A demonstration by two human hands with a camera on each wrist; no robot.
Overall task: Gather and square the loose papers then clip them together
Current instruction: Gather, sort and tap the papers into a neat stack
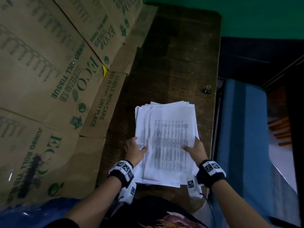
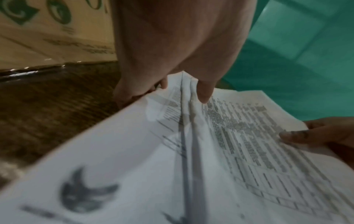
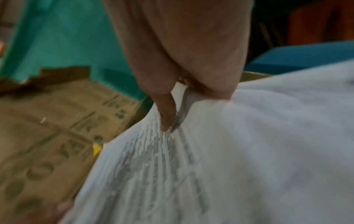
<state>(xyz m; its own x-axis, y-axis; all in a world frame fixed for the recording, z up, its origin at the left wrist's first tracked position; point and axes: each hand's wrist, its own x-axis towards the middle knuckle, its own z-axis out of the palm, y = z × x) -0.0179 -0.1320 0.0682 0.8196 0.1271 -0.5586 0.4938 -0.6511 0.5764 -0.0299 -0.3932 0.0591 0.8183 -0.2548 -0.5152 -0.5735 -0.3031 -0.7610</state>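
Observation:
A stack of white printed papers is held over the dark wooden table, its sheets uneven at the far and left edges. My left hand grips the stack's left side, thumb on top. My right hand grips the right side the same way. In the left wrist view my thumb lies on the papers, fingers underneath. In the right wrist view my thumb presses on the top sheet of the papers. A small black binder clip lies on the table near its right edge, beyond the papers.
Flattened cardboard boxes with green print lean along the table's left side. A blue surface lies right of the table. A green wall stands behind it. Orange sticks lie at far right.

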